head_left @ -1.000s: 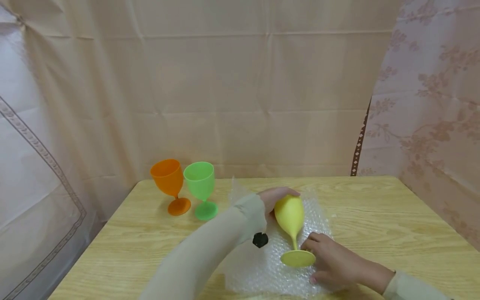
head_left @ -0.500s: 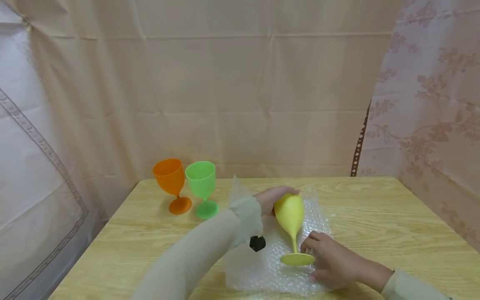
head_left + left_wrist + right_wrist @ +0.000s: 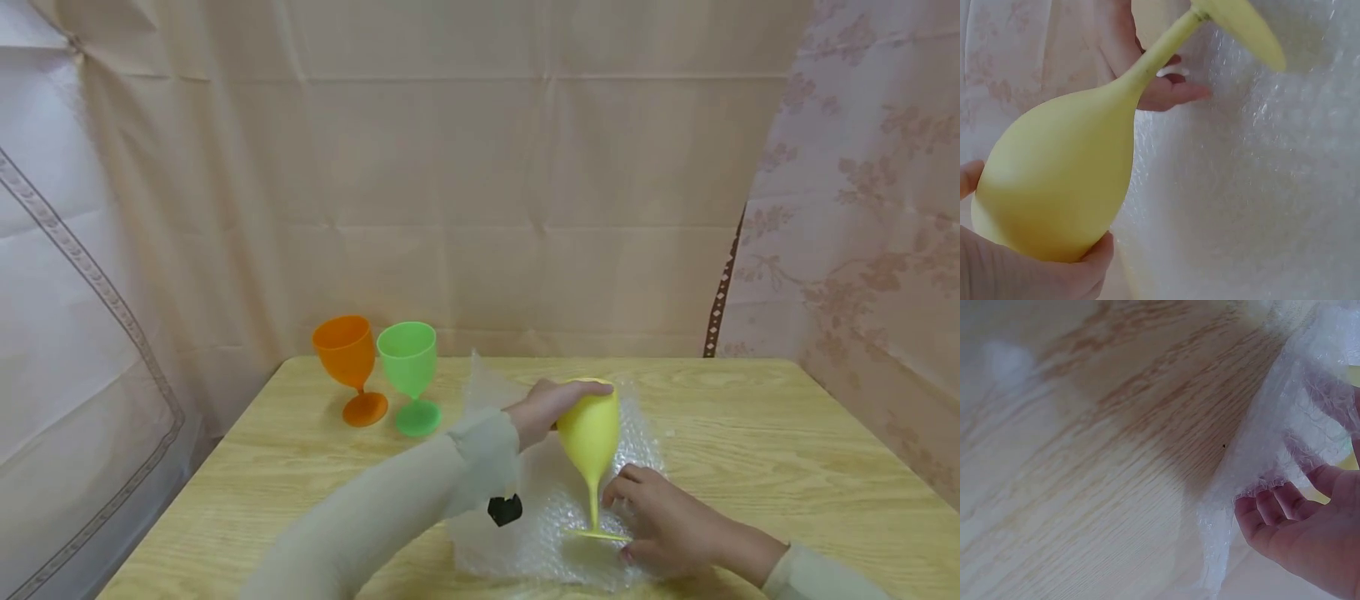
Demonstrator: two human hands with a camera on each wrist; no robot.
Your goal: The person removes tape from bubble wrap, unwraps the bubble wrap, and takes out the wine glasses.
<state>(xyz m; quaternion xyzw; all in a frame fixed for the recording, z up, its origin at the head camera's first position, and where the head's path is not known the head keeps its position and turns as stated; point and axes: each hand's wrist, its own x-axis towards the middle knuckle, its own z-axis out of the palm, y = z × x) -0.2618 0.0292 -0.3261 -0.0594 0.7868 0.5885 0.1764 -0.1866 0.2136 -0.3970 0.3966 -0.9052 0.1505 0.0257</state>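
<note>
My left hand holds a yellow goblet by its bowl near the rim. The goblet's rim points up and its foot is seen edge-on, low over a sheet of bubble wrap. In the left wrist view, thumb and fingers lie on either side of the yellow bowl. Beside the goblet's stem, my right hand has curled fingers at the sheet's right edge. The right wrist view shows that edge of the wrap raised, with fingertips behind it.
An orange goblet and a green goblet stand upright side by side at the back left of the wooden table. A beige curtain hangs behind the table's far edge, and a floral-patterned one on the right.
My left hand has tilted the yellow goblet more upright, its foot turning from a visible oval to nearly edge-on. The right hand stays at the wrap's edge. The head view has shifted slightly.
</note>
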